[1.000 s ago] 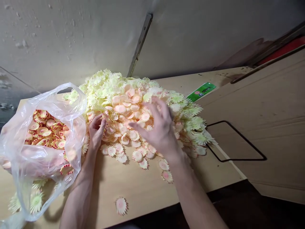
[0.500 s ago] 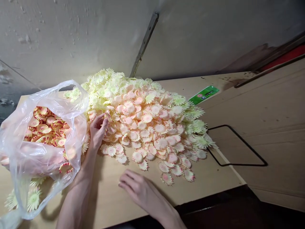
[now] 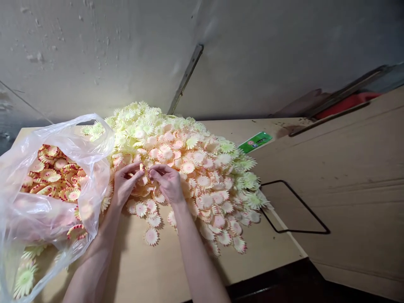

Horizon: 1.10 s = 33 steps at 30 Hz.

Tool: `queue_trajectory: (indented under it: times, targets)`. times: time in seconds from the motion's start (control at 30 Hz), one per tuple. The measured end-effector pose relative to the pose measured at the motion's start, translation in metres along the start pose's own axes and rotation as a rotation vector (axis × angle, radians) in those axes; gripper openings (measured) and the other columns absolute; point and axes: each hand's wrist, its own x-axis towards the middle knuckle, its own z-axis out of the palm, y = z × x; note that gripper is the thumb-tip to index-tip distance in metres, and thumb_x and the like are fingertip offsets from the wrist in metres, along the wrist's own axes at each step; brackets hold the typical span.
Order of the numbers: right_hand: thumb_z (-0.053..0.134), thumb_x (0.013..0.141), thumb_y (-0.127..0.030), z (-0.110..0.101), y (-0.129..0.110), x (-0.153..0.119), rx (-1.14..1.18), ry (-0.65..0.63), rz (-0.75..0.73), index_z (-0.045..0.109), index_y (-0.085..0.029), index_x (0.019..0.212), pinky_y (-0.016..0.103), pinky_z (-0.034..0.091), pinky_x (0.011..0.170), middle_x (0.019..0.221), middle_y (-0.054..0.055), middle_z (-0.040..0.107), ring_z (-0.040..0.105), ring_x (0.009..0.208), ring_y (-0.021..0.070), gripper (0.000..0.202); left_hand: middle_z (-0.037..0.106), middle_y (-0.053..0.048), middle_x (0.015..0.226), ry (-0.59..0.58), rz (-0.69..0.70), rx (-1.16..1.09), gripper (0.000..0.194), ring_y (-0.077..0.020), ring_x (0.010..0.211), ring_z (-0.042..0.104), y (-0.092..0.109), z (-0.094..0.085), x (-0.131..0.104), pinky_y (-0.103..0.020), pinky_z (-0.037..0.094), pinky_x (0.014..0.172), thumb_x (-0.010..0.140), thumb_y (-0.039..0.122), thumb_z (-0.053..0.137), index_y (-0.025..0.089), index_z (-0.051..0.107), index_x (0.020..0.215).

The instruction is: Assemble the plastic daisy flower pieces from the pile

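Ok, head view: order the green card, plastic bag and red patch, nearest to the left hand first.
1. Plastic bag, just left of the left hand.
2. Green card, right, behind the flower pile.
3. Red patch, far upper right.

left hand [image 3: 126, 184] pinches flower piece [image 3: 142, 167] | right hand [image 3: 168, 184] just beside

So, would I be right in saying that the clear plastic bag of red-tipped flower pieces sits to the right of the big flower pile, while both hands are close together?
Not quite: the clear plastic bag sits to the left of the big flower pile, as the head view shows. The left hand and right hand are indeed close together.
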Motion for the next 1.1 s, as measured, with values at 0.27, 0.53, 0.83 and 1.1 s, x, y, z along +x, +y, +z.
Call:
queue_trajectory:
  times: [0.27, 0.53, 0.83, 1.1]
  targets:
    - [0.097, 0.058, -0.042, 0.004, 0.025, 0.009, 0.18, -0.06, 0.142, 0.077, -0.021, 0.076, 0.024, 0.051, 0.055, 0.07, -0.002, 0.073, 0.06, 0.055, 0.0098, 0.034, 0.081, -0.008, 0.083, 0.022, -0.054, -0.027, 0.041, -0.0163, 0.066, 0.069, -0.002, 0.0, 0.0, -0.026, 0.052, 0.058, 0.064, 0.044, 0.091, 0.018, 0.085, 0.096]
    - [0.095, 0.062, -0.042, -0.002, 0.024, 0.007, 0.182, -0.092, 0.226, 0.077, -0.021, 0.075, 0.025, 0.054, 0.059, 0.071, -0.002, 0.072, 0.062, 0.058, 0.0105, 0.03, 0.08, -0.007, 0.083, -0.012, -0.016, -0.004, 0.033, -0.0146, 0.063, 0.068, -0.001, -0.001, -0.002, -0.024, 0.05, 0.055, 0.071, 0.044, 0.087, 0.02, 0.084, 0.093]
    - [0.094, 0.065, -0.041, -0.004, 0.016, 0.01, 0.18, -0.147, 0.213, 0.08, -0.023, 0.077, 0.024, 0.053, 0.064, 0.075, 0.0, 0.074, 0.062, 0.064, 0.0107, 0.025, 0.08, -0.006, 0.085, 0.008, -0.039, -0.031, 0.029, -0.0152, 0.069, 0.069, 0.0, -0.001, -0.001, -0.024, 0.052, 0.06, 0.062, 0.033, 0.093, 0.02, 0.081, 0.086]
    - [0.089, 0.073, -0.044, -0.006, 0.017, 0.01, 0.11, -0.188, 0.171, 0.079, -0.023, 0.081, 0.028, 0.055, 0.071, 0.079, 0.001, 0.073, 0.064, 0.075, 0.015, 0.025, 0.08, -0.007, 0.085, 0.02, -0.03, 0.015, 0.032, -0.0169, 0.068, 0.067, 0.001, 0.0, -0.001, -0.026, 0.052, 0.058, 0.063, 0.04, 0.092, 0.021, 0.082, 0.086]
